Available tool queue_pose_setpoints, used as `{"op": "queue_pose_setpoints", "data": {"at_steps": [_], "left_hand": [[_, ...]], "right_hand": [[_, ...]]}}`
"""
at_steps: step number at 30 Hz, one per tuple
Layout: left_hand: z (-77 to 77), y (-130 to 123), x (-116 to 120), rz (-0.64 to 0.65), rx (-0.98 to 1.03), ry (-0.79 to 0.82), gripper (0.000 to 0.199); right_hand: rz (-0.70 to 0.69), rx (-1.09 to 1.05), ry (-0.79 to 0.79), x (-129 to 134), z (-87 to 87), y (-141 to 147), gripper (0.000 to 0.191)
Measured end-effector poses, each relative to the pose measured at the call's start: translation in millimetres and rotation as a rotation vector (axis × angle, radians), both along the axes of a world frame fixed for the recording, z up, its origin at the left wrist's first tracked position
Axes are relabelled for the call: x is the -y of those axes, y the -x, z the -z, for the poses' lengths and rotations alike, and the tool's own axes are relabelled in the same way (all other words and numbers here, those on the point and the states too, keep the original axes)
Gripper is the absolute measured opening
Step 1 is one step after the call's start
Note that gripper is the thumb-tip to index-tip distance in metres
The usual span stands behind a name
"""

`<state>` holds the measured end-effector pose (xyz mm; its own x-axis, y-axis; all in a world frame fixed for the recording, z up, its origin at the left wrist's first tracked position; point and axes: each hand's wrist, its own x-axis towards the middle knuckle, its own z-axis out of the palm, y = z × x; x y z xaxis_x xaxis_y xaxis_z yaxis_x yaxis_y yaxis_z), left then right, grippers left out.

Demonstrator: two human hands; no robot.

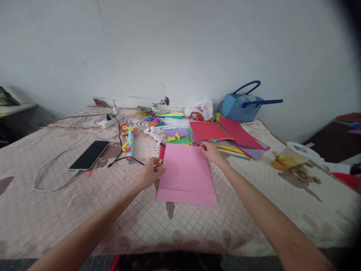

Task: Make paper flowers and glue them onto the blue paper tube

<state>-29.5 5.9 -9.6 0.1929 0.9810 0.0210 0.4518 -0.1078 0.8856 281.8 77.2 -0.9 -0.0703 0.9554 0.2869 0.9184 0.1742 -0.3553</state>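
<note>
A pink sheet of paper [186, 169] lies in front of me, with a crease across its near end. My right hand [211, 151] is closed at the sheet's far right corner, fingertips pinched on the edge. Beside the left edge is my left hand [150, 174], thumb apart from the curled fingers and its tip at the paper. Small red and yellow pieces show by those fingertips, partly hidden. Just beyond the sheet, a white glue gun [153, 133] rests near yellow cut-out pieces [173, 137]. A light blue strip with colourful cut-outs [130, 145] lies to the left.
A phone [89, 155] with a white cable lies left, near a power strip [111, 120]. Coloured sheets [208, 131] are piled behind the pink one. Farther right stand a blue bag [239, 107] and a clear container with yellow contents [284, 161].
</note>
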Motion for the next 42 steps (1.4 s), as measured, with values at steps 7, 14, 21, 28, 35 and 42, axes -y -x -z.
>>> {"op": "queue_pose_setpoints", "data": {"at_steps": [7, 14, 21, 28, 35, 42], "left_hand": [[8.3, -21.1, -18.8, -0.022, 0.158, 0.126, 0.054], [0.4, -15.2, -4.0, 0.063, 0.263, 0.212, 0.024], [-5.7, 26.8, 21.2, 0.082, 0.258, 0.228, 0.023], [-10.9, 42.7, 30.1, 0.040, 0.347, 0.291, 0.026], [-9.9, 44.1, 25.0, 0.002, 0.365, 0.319, 0.030], [-7.7, 28.7, -4.4, -0.040, 0.187, 0.119, 0.025]], "right_hand": [[0.038, 0.071, 0.105, -16.8, 5.7, 2.6, 0.026], [0.119, 0.155, 0.172, -36.0, -6.5, 9.4, 0.028], [0.202, 0.229, 0.248, -39.9, -12.0, 31.2, 0.046], [0.258, 0.150, 0.252, -41.8, -14.0, 34.5, 0.053], [0.233, -0.086, 0.041, -23.0, -40.7, -8.3, 0.046], [0.107, -0.408, 0.130, 44.4, -31.0, -55.0, 0.044]]}}
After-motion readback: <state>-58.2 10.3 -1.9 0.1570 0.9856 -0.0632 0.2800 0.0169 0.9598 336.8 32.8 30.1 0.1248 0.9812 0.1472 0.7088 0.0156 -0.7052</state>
